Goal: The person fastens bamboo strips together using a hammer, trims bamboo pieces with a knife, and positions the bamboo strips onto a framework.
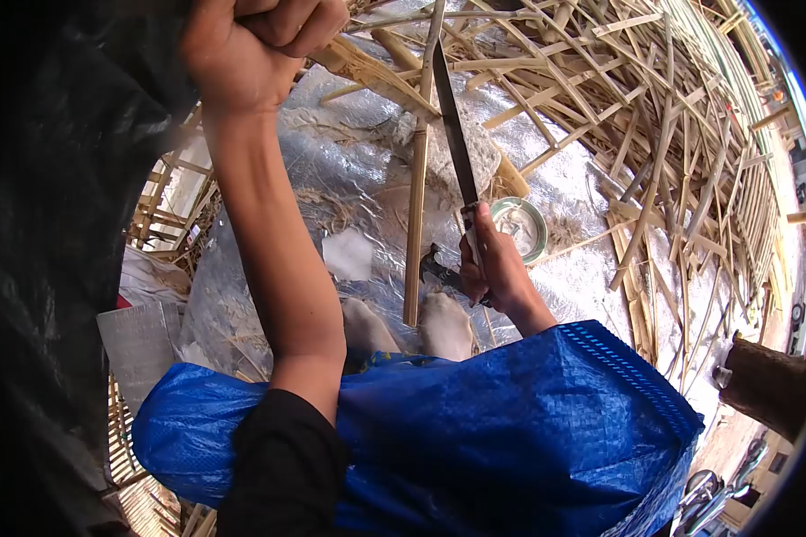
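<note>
My right hand (500,270) is wrapped round the handle of a long knife (455,125), its dark blade pointing up and away. Beside the blade runs a long bamboo strip (418,197), which the blade's far end overlaps or touches. At the top edge, my left hand (260,45) is closed in a fist; what it grips, if anything, is hidden. A thicker piece of split bamboo (381,76) extends from just beside that fist towards the strip. Below the blade lies a pale stone block (461,166), and a green-rimmed bowl (539,234) sits right of the knife.
A large heap of bamboo strips (618,98) fills the upper right. Silvery sheeting (573,268) covers the ground. A blue plastic sheet (475,421) lies over my lap. A dark object (441,273) is near my feet; a brown post (766,385) stands at right.
</note>
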A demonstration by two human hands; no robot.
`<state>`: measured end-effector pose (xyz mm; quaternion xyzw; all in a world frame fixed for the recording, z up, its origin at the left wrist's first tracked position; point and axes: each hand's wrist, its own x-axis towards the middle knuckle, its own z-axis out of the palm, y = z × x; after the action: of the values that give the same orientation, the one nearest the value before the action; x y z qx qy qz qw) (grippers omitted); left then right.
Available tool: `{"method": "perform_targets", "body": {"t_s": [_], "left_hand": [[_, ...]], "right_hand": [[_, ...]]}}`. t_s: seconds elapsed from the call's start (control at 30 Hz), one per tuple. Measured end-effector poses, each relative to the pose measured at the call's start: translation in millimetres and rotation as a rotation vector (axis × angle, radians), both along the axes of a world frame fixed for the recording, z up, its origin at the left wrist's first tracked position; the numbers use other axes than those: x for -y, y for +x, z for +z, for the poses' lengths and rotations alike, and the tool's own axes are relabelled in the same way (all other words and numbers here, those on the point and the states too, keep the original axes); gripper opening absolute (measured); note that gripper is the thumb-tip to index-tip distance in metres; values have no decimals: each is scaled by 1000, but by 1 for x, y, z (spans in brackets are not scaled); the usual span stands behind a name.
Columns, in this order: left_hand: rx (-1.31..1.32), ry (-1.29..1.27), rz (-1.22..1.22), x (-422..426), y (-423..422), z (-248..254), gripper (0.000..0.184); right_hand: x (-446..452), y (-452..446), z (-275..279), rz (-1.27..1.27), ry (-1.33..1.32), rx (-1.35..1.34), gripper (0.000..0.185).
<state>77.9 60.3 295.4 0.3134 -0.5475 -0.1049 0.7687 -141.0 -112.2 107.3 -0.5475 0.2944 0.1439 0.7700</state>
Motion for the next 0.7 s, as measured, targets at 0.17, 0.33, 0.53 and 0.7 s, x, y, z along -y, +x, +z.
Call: {"method": "perform_targets", "body": {"t_s": [0.17, 0.33, 0.53, 0.7], "left_hand": [[-7, 7, -85, -7, 9, -9, 57], [143, 64, -118, -6, 0, 1, 59], [147, 35, -208, -13, 7, -2, 58], [104, 16, -128, -19, 13, -7, 58]], "right_hand": [[10, 0, 40, 16, -116, 123, 71], [2, 7, 51, -45, -99, 602, 75], [-12, 23, 12, 31, 5, 74, 70], [9, 25, 20, 24, 173, 81, 69]]}}
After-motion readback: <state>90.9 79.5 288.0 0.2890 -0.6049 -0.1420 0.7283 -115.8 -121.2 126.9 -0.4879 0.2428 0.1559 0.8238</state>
